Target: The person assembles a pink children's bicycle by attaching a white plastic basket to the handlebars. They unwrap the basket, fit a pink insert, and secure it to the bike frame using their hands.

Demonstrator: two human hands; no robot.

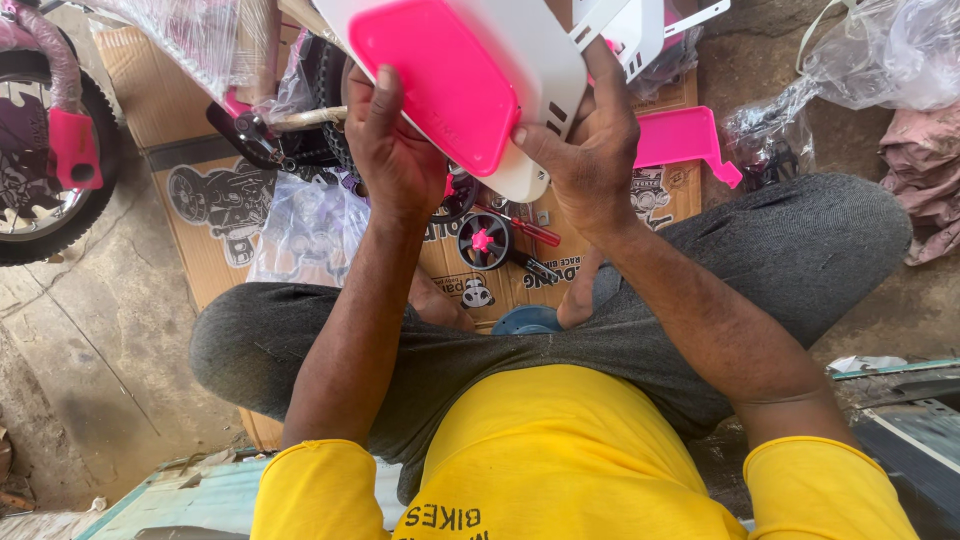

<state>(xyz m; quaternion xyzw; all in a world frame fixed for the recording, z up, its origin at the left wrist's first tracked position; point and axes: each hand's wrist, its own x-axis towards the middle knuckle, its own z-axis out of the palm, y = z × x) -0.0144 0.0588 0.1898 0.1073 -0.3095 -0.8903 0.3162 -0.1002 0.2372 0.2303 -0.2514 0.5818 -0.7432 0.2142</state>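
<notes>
Both hands grip a white plastic panel with a bright pink rounded insert (450, 75), held up over the lap: left hand (395, 150) clamped on its left edge, right hand (590, 150) on its lower right edge. Below lie a flattened printed cardboard box (210, 200) (small parts scattered on it) and a red-handled screwdriver (520, 228).

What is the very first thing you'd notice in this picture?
The bright pink panel, top centre, pressed against a white plastic cover, grabs the eye first. The left hand and right hand grip it from either side. Below are the yellow shirt at the bottom, and a small bicycle wheel with pink trim at the far left on the concrete floor.
</notes>
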